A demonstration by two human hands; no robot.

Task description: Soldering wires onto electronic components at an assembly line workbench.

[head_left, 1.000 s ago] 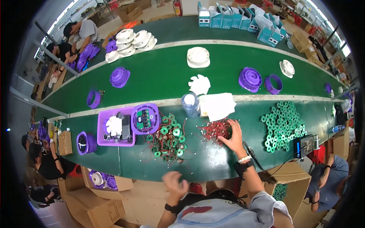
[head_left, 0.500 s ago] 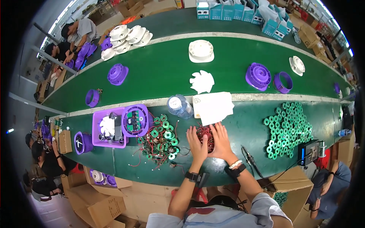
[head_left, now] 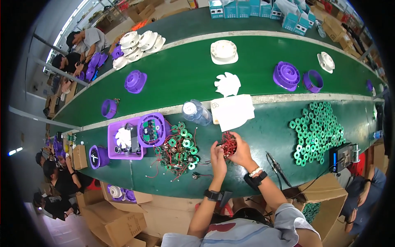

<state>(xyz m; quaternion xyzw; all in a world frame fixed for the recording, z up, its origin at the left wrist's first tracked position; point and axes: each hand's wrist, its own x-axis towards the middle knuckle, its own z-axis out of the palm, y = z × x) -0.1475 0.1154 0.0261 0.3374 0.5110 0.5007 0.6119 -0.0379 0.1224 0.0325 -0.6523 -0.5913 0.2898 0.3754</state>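
A tangled bundle of red wires [head_left: 228, 143] is cupped between my two hands near the middle of the bench. My left hand [head_left: 218, 159] presses on its left side, fingers curled. Curled round the right side is my right hand [head_left: 242, 153]; some of its fingertips are hidden by the bundle. Just left lies a heap of green ring-shaped boards with red wires [head_left: 181, 154]. Beyond the bundle are white paper sheets [head_left: 234, 113] and a clear plastic bottle [head_left: 198, 113]. To the right of my right hand rests a soldering iron [head_left: 275, 162].
Bare green rings [head_left: 316, 136] cover the bench's right side, beside a soldering station [head_left: 340, 159]. At left stand a purple tray [head_left: 123, 156] of parts and a purple housing [head_left: 98, 157]. The green belt [head_left: 177, 78] carries white and purple housings. Other people work at left and right.
My hands have gone from pressing down beside the wire bundle to cupping it, with the bundle apparently gathered up between them. The whole view has shifted slightly.
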